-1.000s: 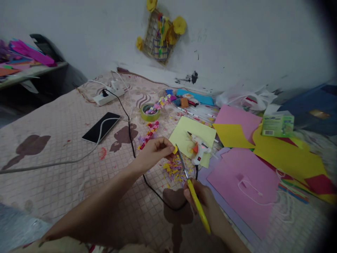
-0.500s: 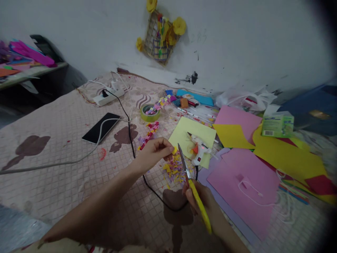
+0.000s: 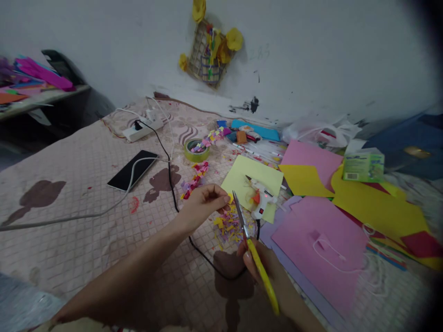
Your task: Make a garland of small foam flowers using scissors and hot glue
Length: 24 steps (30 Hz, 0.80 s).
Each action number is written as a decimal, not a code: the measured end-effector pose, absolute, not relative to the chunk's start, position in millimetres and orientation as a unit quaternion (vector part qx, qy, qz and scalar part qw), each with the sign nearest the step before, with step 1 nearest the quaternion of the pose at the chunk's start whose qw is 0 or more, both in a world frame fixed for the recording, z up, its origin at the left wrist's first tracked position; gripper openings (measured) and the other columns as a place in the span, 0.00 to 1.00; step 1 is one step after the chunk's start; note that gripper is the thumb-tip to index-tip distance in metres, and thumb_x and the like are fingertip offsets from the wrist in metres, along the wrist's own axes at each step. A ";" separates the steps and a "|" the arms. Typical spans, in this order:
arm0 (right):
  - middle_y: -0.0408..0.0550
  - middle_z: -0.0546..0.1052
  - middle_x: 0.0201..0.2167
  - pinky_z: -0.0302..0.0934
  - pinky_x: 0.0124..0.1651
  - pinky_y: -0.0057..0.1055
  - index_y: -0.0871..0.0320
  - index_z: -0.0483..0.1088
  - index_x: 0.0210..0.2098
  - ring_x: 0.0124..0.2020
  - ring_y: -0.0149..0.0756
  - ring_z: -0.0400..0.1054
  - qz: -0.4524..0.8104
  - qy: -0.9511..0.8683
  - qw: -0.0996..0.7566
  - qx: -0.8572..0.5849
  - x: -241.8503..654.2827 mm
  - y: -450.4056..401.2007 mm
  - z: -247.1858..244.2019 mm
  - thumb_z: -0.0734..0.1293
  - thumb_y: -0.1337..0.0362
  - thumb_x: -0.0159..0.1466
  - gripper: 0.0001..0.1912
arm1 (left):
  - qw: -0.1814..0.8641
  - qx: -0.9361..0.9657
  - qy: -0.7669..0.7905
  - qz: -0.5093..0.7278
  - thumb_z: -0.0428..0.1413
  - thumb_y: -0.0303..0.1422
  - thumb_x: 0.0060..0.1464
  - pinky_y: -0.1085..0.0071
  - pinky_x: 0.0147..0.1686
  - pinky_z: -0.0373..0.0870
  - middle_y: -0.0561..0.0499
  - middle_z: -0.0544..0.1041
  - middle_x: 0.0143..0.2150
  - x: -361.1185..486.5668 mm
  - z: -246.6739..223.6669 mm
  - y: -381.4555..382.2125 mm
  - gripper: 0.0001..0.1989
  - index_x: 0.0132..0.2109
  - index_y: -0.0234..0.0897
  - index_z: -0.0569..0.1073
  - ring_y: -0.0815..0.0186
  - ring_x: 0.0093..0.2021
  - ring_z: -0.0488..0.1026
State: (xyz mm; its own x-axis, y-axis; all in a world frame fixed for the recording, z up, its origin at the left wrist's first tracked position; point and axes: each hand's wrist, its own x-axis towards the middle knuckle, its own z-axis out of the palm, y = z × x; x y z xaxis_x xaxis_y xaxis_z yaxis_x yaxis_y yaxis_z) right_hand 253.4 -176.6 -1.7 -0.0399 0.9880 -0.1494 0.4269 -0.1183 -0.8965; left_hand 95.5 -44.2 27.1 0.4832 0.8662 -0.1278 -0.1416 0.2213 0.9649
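My left hand (image 3: pixel 207 203) pinches a small yellow piece of paper (image 3: pixel 230 198) between thumb and fingertips. In my right hand (image 3: pixel 263 263) is a pair of scissors (image 3: pixel 258 258) with yellow handles, its blade tips close beside the yellow paper. Below the blades lies a heap of paper scraps (image 3: pixel 228 226), mostly yellow and lilac. A white glue gun (image 3: pixel 262 200) with a lit red light rests on a pale yellow sheet (image 3: pixel 238 173) just past the scissors. Beyond my left hand are strips covered in pink and red paper bits (image 3: pixel 197 177).
A black cable (image 3: pixel 171 184) runs across the cloth from a power strip (image 3: pixel 141 130) and passes under my left forearm. To the left lies a phone (image 3: pixel 133 170); a tape roll (image 3: pixel 196 154) sits ahead. Pink sheets (image 3: pixel 321 249) and yellow sheets (image 3: pixel 377 207) spread on the right.
The scissors' tips have come slightly nearer the yellow paper, and the blades look closer together. My left hand keeps its pinch almost in place.
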 end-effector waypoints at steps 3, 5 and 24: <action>0.42 0.66 0.22 0.54 0.26 0.27 0.56 0.59 0.27 0.23 0.31 0.60 0.427 -0.578 0.319 -0.617 253.1 -175.9 -2.8 0.57 0.54 0.63 0.14 | 0.693 0.501 0.360 0.373 0.61 0.33 0.46 0.77 0.29 0.67 0.52 0.75 0.27 97.1 27.8 -46.3 0.09 0.30 0.31 0.71 0.74 0.27 0.70; 0.42 0.65 0.22 0.54 0.26 0.27 0.56 0.58 0.27 0.23 0.31 0.59 0.430 -0.577 0.312 -0.620 252.8 -176.0 -2.5 0.57 0.53 0.62 0.14 | 0.695 0.496 0.358 0.378 0.61 0.33 0.47 0.76 0.30 0.67 0.52 0.75 0.27 98.4 27.2 -47.7 0.09 0.30 0.31 0.70 0.74 0.26 0.70; 0.44 0.65 0.22 0.54 0.27 0.28 0.57 0.60 0.27 0.24 0.32 0.59 0.437 -0.566 0.299 -0.632 253.1 -177.5 -5.2 0.56 0.49 0.63 0.18 | 0.699 0.464 0.367 0.402 0.60 0.33 0.48 0.75 0.31 0.67 0.54 0.74 0.24 104.1 22.4 -53.4 0.09 0.30 0.32 0.70 0.73 0.26 0.70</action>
State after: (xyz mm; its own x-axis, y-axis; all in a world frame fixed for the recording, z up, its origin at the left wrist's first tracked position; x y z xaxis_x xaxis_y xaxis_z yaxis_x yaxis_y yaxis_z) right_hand 253.1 -177.5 -5.2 -0.0219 0.9765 -0.2144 0.4538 -0.1813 -0.8724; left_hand 104.1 -53.4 22.4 0.4077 0.9024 -0.1394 -0.2222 0.2461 0.9434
